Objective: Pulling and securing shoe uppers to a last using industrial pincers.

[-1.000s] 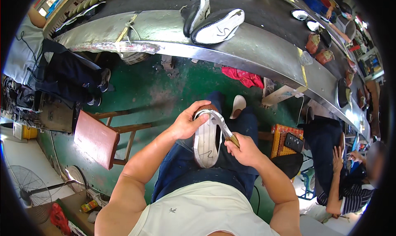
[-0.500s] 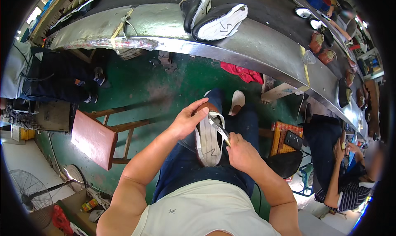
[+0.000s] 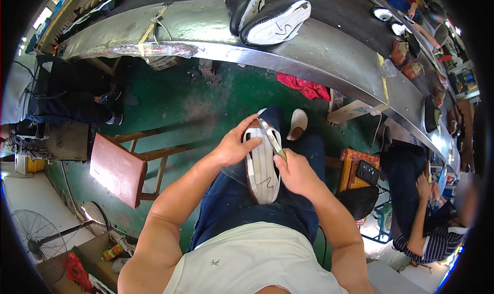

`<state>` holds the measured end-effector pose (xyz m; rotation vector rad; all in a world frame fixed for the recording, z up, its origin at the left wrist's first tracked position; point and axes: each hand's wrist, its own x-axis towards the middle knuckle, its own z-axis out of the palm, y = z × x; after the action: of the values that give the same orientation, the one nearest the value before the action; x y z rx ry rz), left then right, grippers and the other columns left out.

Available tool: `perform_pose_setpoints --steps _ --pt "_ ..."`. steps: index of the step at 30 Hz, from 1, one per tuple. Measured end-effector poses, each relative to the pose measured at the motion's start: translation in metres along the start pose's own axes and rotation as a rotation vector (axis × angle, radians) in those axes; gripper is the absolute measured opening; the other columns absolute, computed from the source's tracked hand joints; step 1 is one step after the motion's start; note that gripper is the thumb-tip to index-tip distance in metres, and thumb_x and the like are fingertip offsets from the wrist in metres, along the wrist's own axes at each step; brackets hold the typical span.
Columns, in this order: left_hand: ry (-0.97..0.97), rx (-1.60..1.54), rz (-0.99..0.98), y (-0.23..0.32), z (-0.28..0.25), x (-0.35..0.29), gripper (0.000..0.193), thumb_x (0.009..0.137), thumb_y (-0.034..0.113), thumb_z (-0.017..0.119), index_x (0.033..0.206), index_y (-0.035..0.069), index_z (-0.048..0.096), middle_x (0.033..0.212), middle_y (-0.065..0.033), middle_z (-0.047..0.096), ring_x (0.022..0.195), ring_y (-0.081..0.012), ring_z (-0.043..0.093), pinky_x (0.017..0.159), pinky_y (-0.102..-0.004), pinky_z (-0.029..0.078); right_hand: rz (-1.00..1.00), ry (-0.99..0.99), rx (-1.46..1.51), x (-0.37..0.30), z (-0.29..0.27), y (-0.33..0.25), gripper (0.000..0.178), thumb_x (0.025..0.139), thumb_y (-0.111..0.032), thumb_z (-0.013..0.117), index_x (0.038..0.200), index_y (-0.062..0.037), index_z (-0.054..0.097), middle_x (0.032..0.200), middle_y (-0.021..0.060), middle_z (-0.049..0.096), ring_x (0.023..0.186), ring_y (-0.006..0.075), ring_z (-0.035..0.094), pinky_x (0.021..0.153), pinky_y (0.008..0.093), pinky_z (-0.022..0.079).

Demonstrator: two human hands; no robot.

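Observation:
A brown shoe (image 3: 264, 173) lies sole up across my lap, its pale bottom marked with a dark scribble and a loose white strip round its front end. My left hand (image 3: 237, 142) is closed round the front left side of the shoe, thumb on the bottom. In my right hand (image 3: 296, 171) is a pair of metal pincers (image 3: 272, 138), gripped by the handle. Their head points away from me and reaches the far end of the shoe, by the white strip. The jaws are too small to make out.
Ahead runs a metal-edged bench (image 3: 247, 55) carrying two black shoes (image 3: 276, 24). A pink-topped stool (image 3: 117, 169) stands left, a fan (image 3: 38, 237) lower left. A person (image 3: 432, 237) sits at right, another (image 3: 56, 91) stands at left. A phone (image 3: 367, 172) lies on a woven seat.
The pincers have moved up and forward along the shoe to its far end, and my right hand has shifted the same way. My left hand stays on the shoe.

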<state>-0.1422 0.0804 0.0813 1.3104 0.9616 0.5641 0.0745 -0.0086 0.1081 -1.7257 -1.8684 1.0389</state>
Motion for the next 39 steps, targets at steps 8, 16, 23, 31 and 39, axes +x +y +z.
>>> perform_pose_setpoints --steps 8,16,23,31,39 --pt "0.114 -0.127 0.032 0.001 0.006 -0.016 0.057 0.099 0.011 0.064 0.152 0.007 0.044 0.14 -0.0103 0.056 0.129 -0.0194 0.051 0.111 -0.0336 0.04 0.023 0.18 0.374 -0.032 -0.011 0.019 0.036 0.102 -0.034 0.06 0.115 -0.001 0.06 0.089 0.0083 0.068 0.076 0.0169 0.063 0.073 0.0345 0.051" --pt "-0.309 0.132 0.611 0.048 0.048 -0.068 0.077 0.086 0.009 0.078 0.153 0.001 0.04 0.159 -0.0313 0.032 0.151 -0.0396 0.031 0.119 -0.0433 0.032 -0.257 0.298 0.729 -0.039 -0.019 -0.005 0.041 0.105 -0.033 0.054 0.126 0.0018 0.051 0.123 0.0144 0.068 0.102 0.0218 0.065 0.095 0.0359 0.05" --pt "-0.024 0.355 0.643 0.039 0.084 -0.082 0.085 0.078 0.015 0.087 0.149 -0.002 0.044 0.149 -0.0351 0.044 0.134 -0.0452 0.052 0.105 -0.041 0.05 -0.138 0.273 0.534 -0.048 -0.023 0.012 0.048 0.104 -0.042 0.052 0.124 0.0025 0.053 0.106 0.0195 0.069 0.1 0.0314 0.069 0.087 0.0395 0.052" --pt "0.115 0.394 0.493 -0.008 0.103 -0.068 0.078 0.087 0.012 0.078 0.152 -0.001 0.039 0.139 -0.0235 0.057 0.13 -0.036 0.057 0.111 -0.04 0.042 0.034 0.403 0.439 -0.045 -0.021 0.042 0.054 0.106 -0.051 0.044 0.12 0.0004 0.056 0.1 0.0217 0.067 0.096 0.0334 0.069 0.083 0.0399 0.052" --pt "-0.072 0.307 0.057 -0.035 0.105 -0.011 0.046 0.109 0.038 0.045 0.127 -0.001 0.061 0.098 -0.0254 0.071 0.097 -0.0359 0.071 0.087 -0.0419 0.053 0.244 0.463 0.294 -0.079 0.021 0.098 0.08 0.081 -0.052 0.081 0.123 0.0095 0.052 0.098 0.0187 0.068 0.086 0.0293 0.07 0.079 0.0393 0.056"
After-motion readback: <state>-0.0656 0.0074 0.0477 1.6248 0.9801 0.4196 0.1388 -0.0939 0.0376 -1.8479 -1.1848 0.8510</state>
